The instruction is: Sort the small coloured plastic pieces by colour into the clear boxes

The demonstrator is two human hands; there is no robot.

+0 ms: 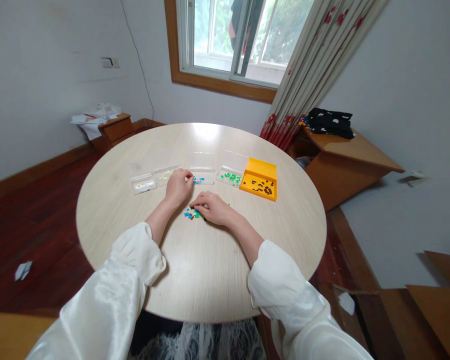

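While the left hand (179, 188) was at the left end of the clear box of blue pieces (209, 176), the right hand (213, 208) was at the mixed pile (197, 215) on the tabletop (195, 272), as recorded in the head view. The left thumb and fingertips were drawn together; whether a piece sat between them could not be determined. The right fingers were curled at the pile, partly covering it; a pinch could not be confirmed.

The pile, containing blue, green and brown pieces, lay on the near side of the boxes. Left of the blue pieces' box stood the pale yellow pieces' box (158, 180) and, outermost, the whitish pieces' box (145, 190). To its right stood the green pieces' box (219, 178), then the yellow box (263, 167), open and holding brown pieces.
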